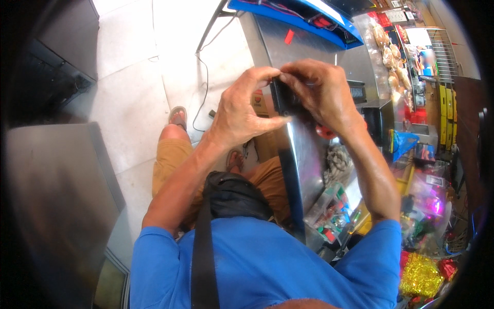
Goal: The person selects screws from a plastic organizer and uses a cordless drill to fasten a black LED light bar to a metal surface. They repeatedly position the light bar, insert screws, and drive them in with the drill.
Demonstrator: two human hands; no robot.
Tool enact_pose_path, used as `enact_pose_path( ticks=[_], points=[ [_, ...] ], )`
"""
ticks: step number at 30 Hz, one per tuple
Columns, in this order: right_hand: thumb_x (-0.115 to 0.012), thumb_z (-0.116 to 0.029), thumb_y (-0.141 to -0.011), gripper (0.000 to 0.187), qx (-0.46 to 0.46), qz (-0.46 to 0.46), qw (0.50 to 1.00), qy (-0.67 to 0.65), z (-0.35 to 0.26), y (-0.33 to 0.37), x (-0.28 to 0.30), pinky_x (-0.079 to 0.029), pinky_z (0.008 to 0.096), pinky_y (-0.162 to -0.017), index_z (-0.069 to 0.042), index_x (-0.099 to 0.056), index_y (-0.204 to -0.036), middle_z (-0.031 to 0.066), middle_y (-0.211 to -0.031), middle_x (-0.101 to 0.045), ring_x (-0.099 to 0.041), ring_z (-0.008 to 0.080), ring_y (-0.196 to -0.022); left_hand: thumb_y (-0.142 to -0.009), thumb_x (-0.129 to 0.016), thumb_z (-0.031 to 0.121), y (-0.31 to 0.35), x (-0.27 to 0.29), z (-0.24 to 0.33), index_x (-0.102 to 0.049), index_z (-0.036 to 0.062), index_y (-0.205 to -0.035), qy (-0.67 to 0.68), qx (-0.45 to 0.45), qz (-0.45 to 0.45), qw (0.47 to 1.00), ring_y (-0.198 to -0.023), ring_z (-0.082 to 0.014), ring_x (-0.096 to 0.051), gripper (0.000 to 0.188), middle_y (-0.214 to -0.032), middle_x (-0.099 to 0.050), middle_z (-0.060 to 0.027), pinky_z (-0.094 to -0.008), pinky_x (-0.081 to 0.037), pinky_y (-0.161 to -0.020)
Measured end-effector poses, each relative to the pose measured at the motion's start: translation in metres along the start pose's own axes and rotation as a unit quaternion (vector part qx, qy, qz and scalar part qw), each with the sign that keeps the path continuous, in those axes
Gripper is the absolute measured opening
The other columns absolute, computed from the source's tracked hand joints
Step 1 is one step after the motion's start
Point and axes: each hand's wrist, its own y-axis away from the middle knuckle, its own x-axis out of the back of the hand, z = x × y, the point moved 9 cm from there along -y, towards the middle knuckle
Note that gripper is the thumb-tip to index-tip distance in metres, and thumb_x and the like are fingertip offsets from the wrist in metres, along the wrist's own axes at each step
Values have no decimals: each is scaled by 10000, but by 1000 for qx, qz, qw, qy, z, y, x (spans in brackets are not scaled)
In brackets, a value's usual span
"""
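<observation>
Between my two hands is a black, flat, box-like piece [282, 99], held over the edge of the metal-topped bench; its exact kind does not show. My left hand [239, 107] has its fingers at the top of the piece and its thumb at the lower end, gripping it from the left side. From the right, my right hand [320, 91] pinches at the upper part of the same piece with thumb and fingertips. My right hand hides much of the piece's right side. Below that wrist, a red round thing [325, 132] partly shows on the bench.
The metal bench [267, 36] bears a blue-framed unit [309, 20] at the far end. A grey rag [338, 164] and a clear parts box [329, 211] lie nearer. Packaged goods crowd the right. A thin cable [207, 77] hangs to the floor; a grey cabinet [56, 180] stands left.
</observation>
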Motion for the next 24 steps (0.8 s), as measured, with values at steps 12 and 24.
enact_pose_path(
  ticks=[12, 24],
  points=[
    [-726, -104, -924, 171, -36, 4, 991, -127, 25, 4, -4, -556, 317, -642, -20, -776, -1064, 140, -799, -747, -688, 147, -650, -608, -988, 195, -2, 2, 2, -552, 24, -1364, -17, 3, 3, 1000, -1248, -283, -644, 890, -1313, -627, -159, -411, -530, -1113],
    [-710, -129, -938, 159, -9, 26, 994, -106, 18, 4, -2, -556, 318, -616, -34, -781, -1043, 141, -765, -745, -708, 179, -630, -639, -951, 131, -4, 3, 11, -527, -24, -1381, -25, -6, -7, 1000, -1246, -292, -642, 868, -1320, -615, -185, -414, -531, -1111]
  ],
)
